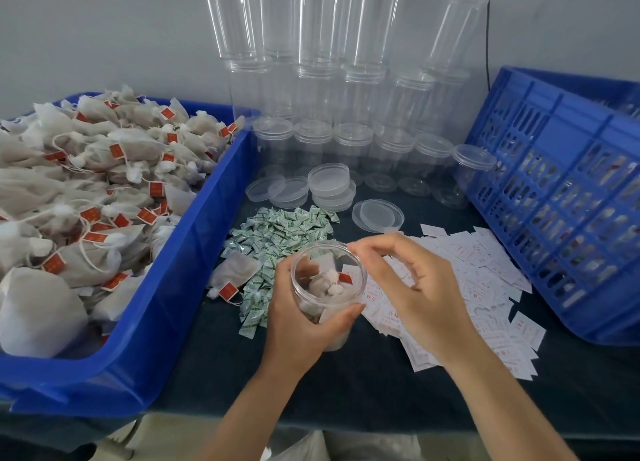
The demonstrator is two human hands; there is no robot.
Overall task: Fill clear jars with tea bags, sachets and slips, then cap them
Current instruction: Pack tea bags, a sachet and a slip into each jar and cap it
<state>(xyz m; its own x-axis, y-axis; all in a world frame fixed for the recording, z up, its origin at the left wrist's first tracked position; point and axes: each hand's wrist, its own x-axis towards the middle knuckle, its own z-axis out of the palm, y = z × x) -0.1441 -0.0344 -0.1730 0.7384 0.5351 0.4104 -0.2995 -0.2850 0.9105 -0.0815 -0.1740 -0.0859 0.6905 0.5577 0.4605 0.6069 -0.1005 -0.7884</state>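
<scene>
My left hand (pixel 299 317) grips a clear open jar (pixel 329 280) from below and the side, tilted toward me. Several tea bags with red tags lie inside it. My right hand (pixel 412 287) hovers at the jar's right rim with thumb and fingers curled; whether it pinches something small I cannot tell. Green-and-white sachets (pixel 277 239) lie in a heap behind the jar. White printed slips (pixel 485 280) are spread to the right. Loose clear lids (pixel 329 187) lie farther back. One stray tea bag (pixel 232 273) lies on the dark cloth.
A blue bin (pixel 194 239) heaped with tea bags (pixel 86 190) fills the left. A blue slatted crate (pixel 561 197) leans at the right. Stacked empty clear jars (pixel 329 79) stand against the back wall. The table's front edge is near my forearms.
</scene>
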